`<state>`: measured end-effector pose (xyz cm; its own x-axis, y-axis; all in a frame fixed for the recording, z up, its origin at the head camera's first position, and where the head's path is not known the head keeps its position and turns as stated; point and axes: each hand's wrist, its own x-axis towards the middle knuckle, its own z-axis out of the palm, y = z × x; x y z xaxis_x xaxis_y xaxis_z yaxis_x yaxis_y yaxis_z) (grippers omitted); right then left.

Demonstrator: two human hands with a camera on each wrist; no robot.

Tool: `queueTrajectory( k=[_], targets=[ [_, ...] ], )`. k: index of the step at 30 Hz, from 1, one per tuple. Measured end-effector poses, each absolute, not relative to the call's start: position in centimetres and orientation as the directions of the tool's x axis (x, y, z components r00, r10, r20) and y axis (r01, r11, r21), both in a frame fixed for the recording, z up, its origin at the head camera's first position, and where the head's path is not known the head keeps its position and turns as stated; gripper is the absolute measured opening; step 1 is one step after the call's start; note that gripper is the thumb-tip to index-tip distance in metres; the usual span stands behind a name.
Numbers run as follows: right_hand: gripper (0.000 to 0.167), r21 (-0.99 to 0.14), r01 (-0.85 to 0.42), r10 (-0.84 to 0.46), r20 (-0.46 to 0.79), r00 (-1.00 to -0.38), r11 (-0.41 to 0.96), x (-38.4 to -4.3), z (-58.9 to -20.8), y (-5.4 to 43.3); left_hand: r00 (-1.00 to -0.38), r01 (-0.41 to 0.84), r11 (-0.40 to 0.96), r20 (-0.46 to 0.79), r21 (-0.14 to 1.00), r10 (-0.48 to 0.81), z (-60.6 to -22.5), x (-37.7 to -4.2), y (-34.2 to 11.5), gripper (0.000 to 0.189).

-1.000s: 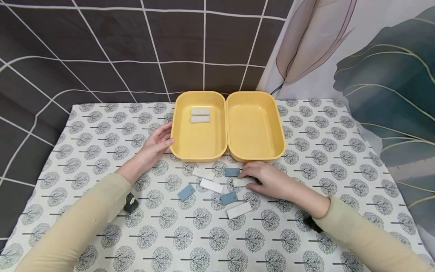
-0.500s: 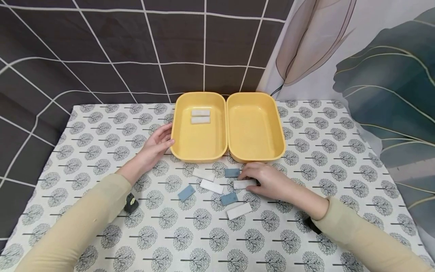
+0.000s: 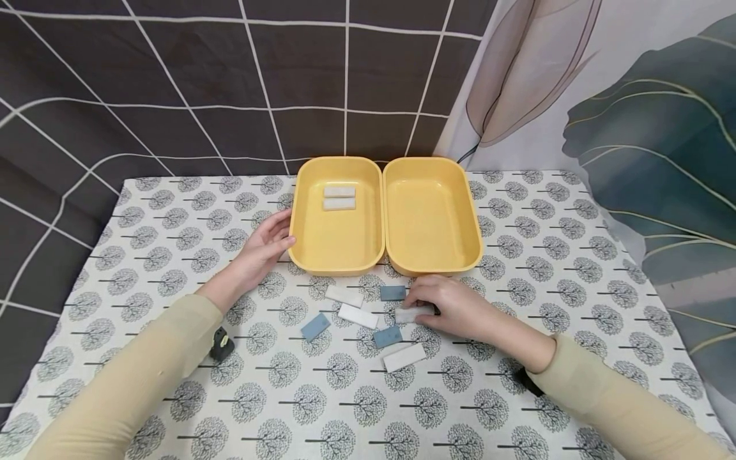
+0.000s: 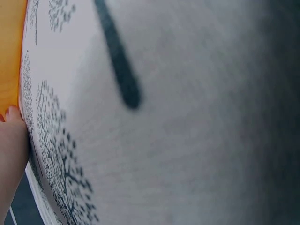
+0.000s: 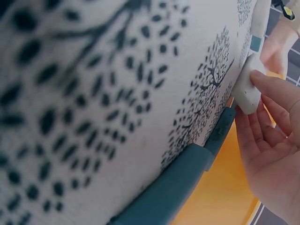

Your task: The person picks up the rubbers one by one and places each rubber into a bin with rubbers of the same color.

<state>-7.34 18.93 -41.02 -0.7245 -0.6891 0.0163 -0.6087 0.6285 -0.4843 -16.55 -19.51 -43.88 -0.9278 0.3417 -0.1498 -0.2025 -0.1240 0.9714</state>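
Note:
My right hand (image 3: 454,303) pinches a white eraser (image 3: 406,315) between thumb and fingers, just in front of the right yellow tray (image 3: 432,220). In the right wrist view the thumb lies on top of this white eraser (image 5: 248,89), with fingertips at its underside. My left hand (image 3: 261,249) rests against the outer left side of the left yellow tray (image 3: 336,239), its thumb at the rim. Inside that tray, two white erasers (image 3: 339,204) lie side by side. The left wrist view catches only part of the left hand (image 4: 11,145) beside the tray wall.
Blue-grey erasers (image 3: 393,293) and white erasers (image 3: 358,316) lie scattered on the tree-print cloth (image 3: 287,409) before the trays. Another blue-grey eraser (image 3: 315,326) sits farther left, and a white eraser (image 3: 404,358) nearest the person. A dark tiled backdrop (image 3: 299,70) stands behind.
The white eraser under my right fingers has shifted and tilted slightly as thumb and fingers draw in on it. The left hand and both trays stay in place.

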Motion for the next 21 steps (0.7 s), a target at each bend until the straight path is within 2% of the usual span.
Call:
queueTrajectory(
  k=[10, 21],
  targets=[
    [0.025, -0.495, -0.639, -0.714, 0.051, -0.698, 0.589, -7.1, -40.7, 18.9, -0.927, -0.202, -0.122, -0.15, 0.972, 0.345, -43.8, -16.6, -19.5, 0.073],
    [0.023, -0.496, -0.695, -0.76, 0.101, -0.642, 0.521, -7.5, -38.8, 18.1, -0.927, -0.199, -0.124, -0.146, 0.972, 0.345, -44.0, -16.6, -19.6, 0.073]
  ],
)
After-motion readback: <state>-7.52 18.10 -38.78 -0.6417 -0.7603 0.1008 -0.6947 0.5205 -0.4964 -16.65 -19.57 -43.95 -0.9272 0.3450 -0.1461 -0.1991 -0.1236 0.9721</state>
